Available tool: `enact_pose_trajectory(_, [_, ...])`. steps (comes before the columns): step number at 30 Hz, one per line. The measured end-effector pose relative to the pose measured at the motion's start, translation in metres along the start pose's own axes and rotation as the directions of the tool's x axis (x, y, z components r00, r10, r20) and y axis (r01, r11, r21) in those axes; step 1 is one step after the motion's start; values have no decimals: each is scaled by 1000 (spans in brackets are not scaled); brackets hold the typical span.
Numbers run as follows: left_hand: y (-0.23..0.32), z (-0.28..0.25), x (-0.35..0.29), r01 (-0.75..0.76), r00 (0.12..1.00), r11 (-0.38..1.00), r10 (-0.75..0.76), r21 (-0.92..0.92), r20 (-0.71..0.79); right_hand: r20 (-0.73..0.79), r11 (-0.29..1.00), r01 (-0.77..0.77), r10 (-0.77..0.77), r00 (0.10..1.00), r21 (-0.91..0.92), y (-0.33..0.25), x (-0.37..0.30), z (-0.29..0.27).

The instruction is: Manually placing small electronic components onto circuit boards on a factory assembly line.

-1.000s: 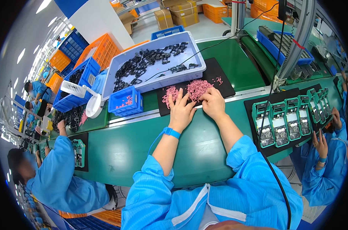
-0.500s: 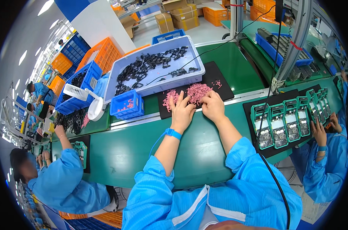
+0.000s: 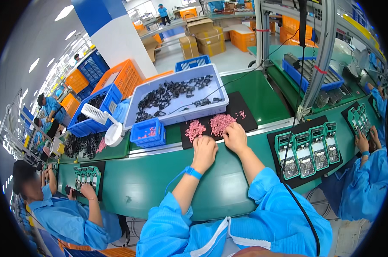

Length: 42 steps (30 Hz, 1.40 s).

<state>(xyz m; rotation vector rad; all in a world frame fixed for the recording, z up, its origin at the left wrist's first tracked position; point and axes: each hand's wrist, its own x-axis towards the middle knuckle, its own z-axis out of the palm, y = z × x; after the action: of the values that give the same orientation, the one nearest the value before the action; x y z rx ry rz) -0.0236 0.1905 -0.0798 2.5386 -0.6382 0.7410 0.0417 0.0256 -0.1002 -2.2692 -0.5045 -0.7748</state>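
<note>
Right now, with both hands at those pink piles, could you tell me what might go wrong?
The pink parts lie loose in two piles on the black mat, right at its near edge; a sweep of the left hand or right hand might push some onto the green belt. A few strays already sit apart and could be missed. The black cable crossing the grey tray might snag a reaching arm.

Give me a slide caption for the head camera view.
Both hands, left hand and right hand, sort pink parts on a black mat.
</note>
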Motion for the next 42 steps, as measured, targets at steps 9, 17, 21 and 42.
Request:
enact_pose_trajectory(9, [79,-74,-60,480,870,618,-241,-623,431,1,994,-6,6,1000,-111,-2,-10,9])
enact_pose_trajectory(17, [211,-229,-3,24,956,-633,241,-773,-168,151,988,118,-103,983,-99,-35,-39,-24])
enact_pose_trajectory(21, [245,-245,13,-108,946,-792,105,-600,-308,267,984,61,-15,964,-166,-47,-59,-28])
enact_pose_trajectory(42, [247,-223,30,-319,871,-667,73,-674,-485,326,993,-31,66,943,-112,-29,-68,-31])
